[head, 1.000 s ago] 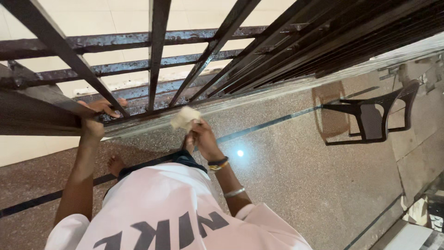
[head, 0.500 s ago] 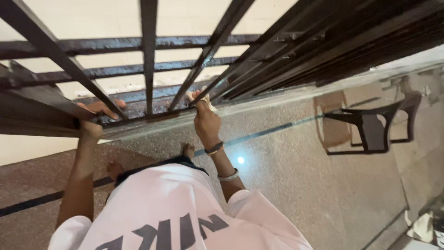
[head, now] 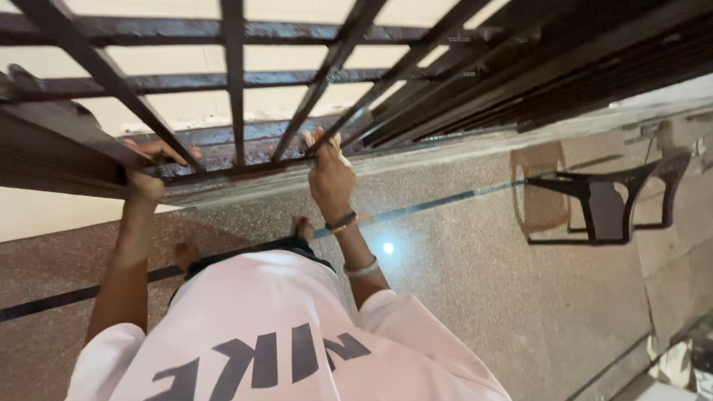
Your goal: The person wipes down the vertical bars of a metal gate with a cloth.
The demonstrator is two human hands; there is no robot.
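I look straight down along a dark, rusty metal grille (head: 236,89) with upright and cross bars. My left hand (head: 147,172) grips the bottom rail of the grille at the left, fingers curled over it. My right hand (head: 329,178) presses a pale, crumpled cloth (head: 336,145) against the foot of one slanted bar, near the bottom rail. Only a small piece of the cloth shows above my fingers. A dark band and a silver bangle sit on my right wrist. My white shirt fills the bottom of the view, and my bare feet show below the rail.
A speckled brown stone floor (head: 483,275) with a dark inlaid line lies below. A dark plastic chair (head: 609,200) stands at the right. A pale tiled surface (head: 186,59) shows through the bars. A light spot reflects on the floor near my right forearm.
My right hand rose from below the rail, with the cloth loose in it, up to the bar's foot, where it stays pressed. My left hand kept its grip on the rail.
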